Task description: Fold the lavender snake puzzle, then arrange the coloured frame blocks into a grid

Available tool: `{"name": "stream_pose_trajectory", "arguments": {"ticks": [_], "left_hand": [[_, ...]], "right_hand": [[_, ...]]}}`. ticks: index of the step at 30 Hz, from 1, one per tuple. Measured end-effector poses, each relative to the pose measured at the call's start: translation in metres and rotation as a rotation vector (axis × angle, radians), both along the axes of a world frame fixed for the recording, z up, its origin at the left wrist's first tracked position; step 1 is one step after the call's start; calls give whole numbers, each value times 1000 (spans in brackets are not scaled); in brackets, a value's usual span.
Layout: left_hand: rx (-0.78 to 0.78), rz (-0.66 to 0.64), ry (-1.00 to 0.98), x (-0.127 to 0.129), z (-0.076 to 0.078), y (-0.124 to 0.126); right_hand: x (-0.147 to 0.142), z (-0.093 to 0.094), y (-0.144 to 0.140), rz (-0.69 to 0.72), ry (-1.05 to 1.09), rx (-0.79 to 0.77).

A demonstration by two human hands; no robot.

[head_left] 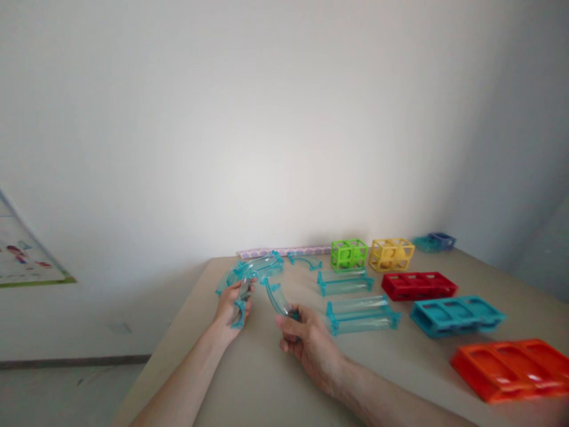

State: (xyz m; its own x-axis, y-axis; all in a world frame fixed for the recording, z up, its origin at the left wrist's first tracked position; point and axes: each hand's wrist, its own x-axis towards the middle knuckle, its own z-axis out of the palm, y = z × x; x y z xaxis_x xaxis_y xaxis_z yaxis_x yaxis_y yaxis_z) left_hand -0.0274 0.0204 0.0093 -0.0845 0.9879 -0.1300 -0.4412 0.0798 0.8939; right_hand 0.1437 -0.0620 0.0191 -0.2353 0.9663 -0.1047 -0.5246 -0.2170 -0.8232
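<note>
My left hand (231, 305) is closed round a clear track piece (239, 314) with turquoise ends, held above the table's left part. In my right hand (306, 341) is a curved clear track piece (276, 296), pinched at its near end and pointing up and away. The two held pieces are apart. Just past my left hand lies a pile of curved clear track pieces (260, 265) with turquoise connectors. Another curved piece (306, 261) lies behind my right hand. Straight clear track pieces, one group (344, 282) behind another (362, 314), lie to the right.
Frame blocks stand on the right of the table (249, 385): green (349, 255), yellow (391, 255), red (418, 286), blue (457, 315) and orange (515, 369). A dark blue block (442, 240) sits in the far corner. A patterned strip (284, 252) runs along the wall.
</note>
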Motion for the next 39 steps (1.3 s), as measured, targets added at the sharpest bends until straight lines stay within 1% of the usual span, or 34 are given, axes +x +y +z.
{"name": "stream_pose_trajectory", "arguments": {"ticks": [3,6,9,11,15,17,19,21,23,26,28,30,33,36,39], "left_hand": [[33,-23,-20,2,2,-1],[8,-53,-46,5,5,-3],[-45,-127,-81,5,8,-7],[-47,-180,-106,4,10,-9],[47,-196,-89,4,13,-13],[103,-235,-65,6,14,-14],[132,-280,-47,9,13,-17],[121,-296,-26,13,12,-19],[112,-311,0,17,11,-22],[153,-358,41,21,9,-26],[160,-339,68,23,9,-27],[121,-284,85,25,8,-26],[62,-238,112,27,6,-26],[89,-231,165,29,6,-24],[142,-180,217,27,5,-21]], "right_hand": [[-1,-10,5,-4,-124,96],[-3,-18,9,-13,-285,177],[-5,-22,10,-8,-325,205],[-5,-23,10,3,-322,211],[-3,-29,11,-3,-383,274],[-1,-31,11,-31,-445,319],[1,-30,10,-51,-505,347],[3,-26,8,-50,-551,377],[4,-22,6,-21,-563,435],[3,-17,5,39,-543,496],[3,-17,7,31,-548,491],[2,-18,10,9,-545,468],[2,-18,13,28,-506,446],[2,-14,12,45,-502,437],[2,-12,11,29,-514,400]]}}
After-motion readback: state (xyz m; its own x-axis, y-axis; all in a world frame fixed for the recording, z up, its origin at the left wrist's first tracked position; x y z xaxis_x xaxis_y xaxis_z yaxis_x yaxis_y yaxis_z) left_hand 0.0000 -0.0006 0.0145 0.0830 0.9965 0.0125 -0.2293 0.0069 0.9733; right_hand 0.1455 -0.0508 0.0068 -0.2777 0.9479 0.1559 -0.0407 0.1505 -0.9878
